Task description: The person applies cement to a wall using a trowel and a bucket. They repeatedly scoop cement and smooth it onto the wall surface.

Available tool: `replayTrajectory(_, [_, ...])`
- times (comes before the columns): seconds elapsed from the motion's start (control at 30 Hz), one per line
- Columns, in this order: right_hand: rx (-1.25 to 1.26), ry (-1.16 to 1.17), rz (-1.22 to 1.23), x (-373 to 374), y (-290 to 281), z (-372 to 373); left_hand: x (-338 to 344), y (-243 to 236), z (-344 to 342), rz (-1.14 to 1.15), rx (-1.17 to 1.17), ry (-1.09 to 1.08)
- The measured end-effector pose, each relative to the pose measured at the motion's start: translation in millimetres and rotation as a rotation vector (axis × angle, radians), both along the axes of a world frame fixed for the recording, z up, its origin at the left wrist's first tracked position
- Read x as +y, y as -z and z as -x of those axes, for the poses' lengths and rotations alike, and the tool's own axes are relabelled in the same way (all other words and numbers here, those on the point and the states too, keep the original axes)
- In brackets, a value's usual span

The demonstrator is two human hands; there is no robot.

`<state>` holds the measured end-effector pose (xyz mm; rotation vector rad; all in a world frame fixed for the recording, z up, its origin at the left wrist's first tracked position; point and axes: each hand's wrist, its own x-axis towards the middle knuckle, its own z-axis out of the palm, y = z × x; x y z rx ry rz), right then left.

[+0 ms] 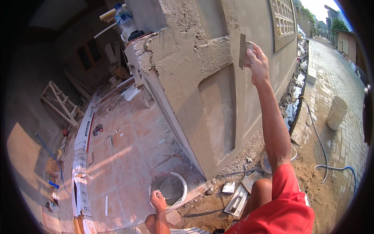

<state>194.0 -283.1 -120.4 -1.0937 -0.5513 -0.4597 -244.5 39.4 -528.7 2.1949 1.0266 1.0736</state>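
Note:
My right hand is raised to the plastered wall corner, gripping a flat grey-brown blade held upright beside a raised band of rough plaster, right of its upper end. The wall has a recessed panel below that band. My left hand is low at the near left rim of a white bucket of grey mortar, its fingers closed; what they hold, if anything, is hidden.
A bottle stands on the ledge. Tiled flooring with debris and a wooden frame lie left. Right are a paved lane, upright container, hose and drainage trench. Boards lie by my knee.

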Motion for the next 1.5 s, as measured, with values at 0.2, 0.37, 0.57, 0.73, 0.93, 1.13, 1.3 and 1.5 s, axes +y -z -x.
replayTrajectory(0.2, [-0.068, -0.084, 0.012, 39.1, 3.7, 18.7, -7.3, -7.5, -3.7, 0.032, 0.084, 0.004])
replayTrajectory(0.37, [-0.152, 0.027, 0.096, 69.1, 11.5, 75.8, -12.6, -9.5, -16.7, 0.078, 0.095, 0.061])
replayTrajectory(0.57, [-0.468, -0.009, 0.24, 108.4, 26.2, 163.1, -15.3, -8.6, -21.7, 0.082, 0.088, 0.084])
replayTrajectory(0.73, [-0.214, -0.413, 0.072, 78.4, 29.1, 150.0, -10.7, -11.0, -16.2, 0.133, 0.075, 0.059])
replayTrajectory(0.93, [0.002, -0.154, -0.111, 17.6, 1.5, 24.7, -8.3, -10.1, -15.6, 0.129, 0.07, 0.023])
replayTrajectory(1.13, [0.051, -0.013, -0.018, 54.5, -7.4, 51.6, -15.0, -21.8, -18.0, 0.154, 0.072, 0.03])
replayTrajectory(1.3, [-0.227, -0.032, 0.12, 95.8, -4.7, 129.0, -8.6, -11.4, -19.1, 0.153, 0.061, 0.06])
replayTrajectory(1.5, [-0.257, -0.612, 0.102, 75.5, -27.7, 148.3, 1.4, 2.9, -17.0, 0.137, 0.021, 0.051])
